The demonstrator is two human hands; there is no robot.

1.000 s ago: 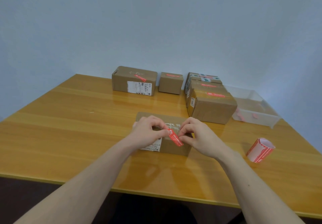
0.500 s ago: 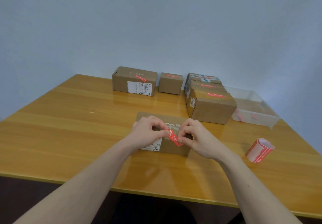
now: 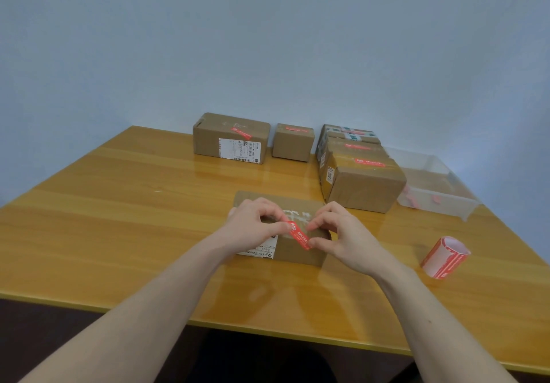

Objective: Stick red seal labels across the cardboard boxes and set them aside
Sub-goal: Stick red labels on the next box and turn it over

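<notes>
Cardboard box [image 3: 300, 253] sits near the front-middle of the wooden table [image 3: 119, 219], shipping label facing the person. Both hands are on it w/ a red seal label [image 3: 299, 234] stretched between them: left hand [image 3: 253, 229] pinches the upper-left end, right hand [image 3: 345, 235] pinches the lower-right end, fingers curled. Label runs diagonally across the box top towards its front edge; can't tell how much is already stuck.

To do it well, prob.: keep the strip taut, lay it over the seam, press from one end to the other so no wrinkles, then rub down over the edge.

Room: sealed boxes [image 3: 361, 186] sit just behind to the right, more along the back by the wall. Label roll [image 3: 445, 257] to the right, clear plastic bin [image 3: 437, 204] at the right rim. Left half of the table is open for sliding the box off; front edge is close to the forearms.
</notes>
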